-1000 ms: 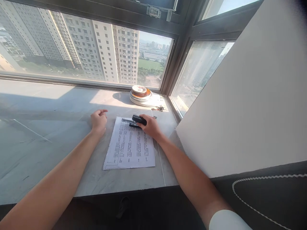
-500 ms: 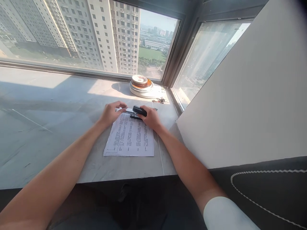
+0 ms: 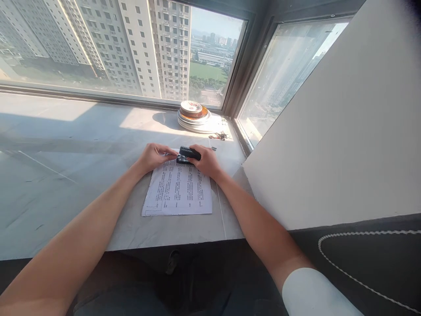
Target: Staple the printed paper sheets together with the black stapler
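A black stapler (image 3: 190,152) lies across the far end of a printed sheet of paper (image 3: 180,193). Its upper and lower parts are spread apart, with a gap between them. My right hand (image 3: 207,161) is closed around its right end. At the stapler's left end my left hand (image 3: 156,156) has thumb and fingers pinched together. What they pinch is too small to make out. The paper lies flat, text running sideways, with its far edge partly under the hands and stapler.
A stack of plates (image 3: 193,117) stands by the window corner, with a bunch of keys (image 3: 219,136) in front. A small dark item (image 3: 214,149) lies just beyond my right hand. A white panel (image 3: 332,131) rises at the right; the marble sill (image 3: 66,193) spreads left.
My left hand's fingers have closed into a pinch and moved right and slightly down to the stapler's end. The stapler has shifted slightly left in my right hand.
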Tool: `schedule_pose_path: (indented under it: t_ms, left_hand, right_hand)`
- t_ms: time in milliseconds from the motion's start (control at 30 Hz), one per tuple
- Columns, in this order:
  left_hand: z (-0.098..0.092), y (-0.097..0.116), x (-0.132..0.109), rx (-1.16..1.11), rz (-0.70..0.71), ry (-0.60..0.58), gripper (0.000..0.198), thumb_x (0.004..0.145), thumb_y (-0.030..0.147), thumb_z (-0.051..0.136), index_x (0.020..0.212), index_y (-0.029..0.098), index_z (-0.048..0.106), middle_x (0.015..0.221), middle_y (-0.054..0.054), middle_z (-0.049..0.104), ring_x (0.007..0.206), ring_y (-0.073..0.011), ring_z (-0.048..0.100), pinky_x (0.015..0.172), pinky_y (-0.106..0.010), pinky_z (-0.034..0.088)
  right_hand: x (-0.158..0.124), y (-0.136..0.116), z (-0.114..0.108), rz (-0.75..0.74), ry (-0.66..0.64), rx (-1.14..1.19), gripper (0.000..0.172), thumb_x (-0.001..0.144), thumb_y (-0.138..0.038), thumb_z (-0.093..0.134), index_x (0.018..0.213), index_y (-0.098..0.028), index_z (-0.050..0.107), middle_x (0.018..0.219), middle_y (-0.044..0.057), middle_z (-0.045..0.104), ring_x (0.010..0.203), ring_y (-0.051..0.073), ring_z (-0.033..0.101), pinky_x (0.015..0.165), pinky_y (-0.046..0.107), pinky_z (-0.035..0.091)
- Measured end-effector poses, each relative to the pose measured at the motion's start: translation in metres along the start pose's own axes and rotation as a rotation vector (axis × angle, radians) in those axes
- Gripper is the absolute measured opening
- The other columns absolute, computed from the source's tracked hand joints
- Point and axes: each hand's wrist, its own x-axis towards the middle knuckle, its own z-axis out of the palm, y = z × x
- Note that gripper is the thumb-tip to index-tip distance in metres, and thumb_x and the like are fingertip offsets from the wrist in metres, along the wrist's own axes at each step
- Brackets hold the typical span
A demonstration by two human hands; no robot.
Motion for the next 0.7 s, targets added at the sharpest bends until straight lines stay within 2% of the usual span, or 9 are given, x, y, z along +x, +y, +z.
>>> schedule_pose_path:
  t_ms: [200,433,700]
  left_hand:
    - [-0.002,0.008,-0.003,-0.011,0.041,0.019,0.031,0.077,0.053,0.083,0.091,0.026,0.086,0.096,-0.006,0.084,0.095,-0.0291,0.078,0.094,-0.043,0.061]
    - [-0.001,0.003,-0.003,0.038,0.04,-0.027,0.024,0.077,0.048,0.084,0.09,0.028,0.087,0.091,-0.005,0.083,0.09,-0.0276,0.079,0.089,-0.04,0.061]
    - [-0.006,0.011,-0.005,-0.01,0.053,0.004,0.025,0.083,0.049,0.079,0.094,0.027,0.085,0.101,-0.006,0.083,0.099,-0.0271,0.078,0.1,-0.043,0.058]
  right_hand:
    - [0.0,0.003,0.0,-0.005,0.027,0.029,0.028,0.088,-0.024,0.076,0.115,-0.026,0.07,0.107,0.002,0.077,0.099,0.024,0.069,0.089,0.035,0.05]
    - [-0.002,0.004,-0.001,-0.026,0.024,0.025,0.03,0.087,-0.026,0.078,0.117,-0.025,0.072,0.109,0.004,0.077,0.102,0.025,0.07,0.093,0.037,0.052]
    - [-0.001,0.021,-0.019,0.102,0.151,0.218,0.033,0.073,-0.026,0.085,0.106,-0.022,0.081,0.107,0.005,0.08,0.099,0.025,0.075,0.093,0.038,0.057]
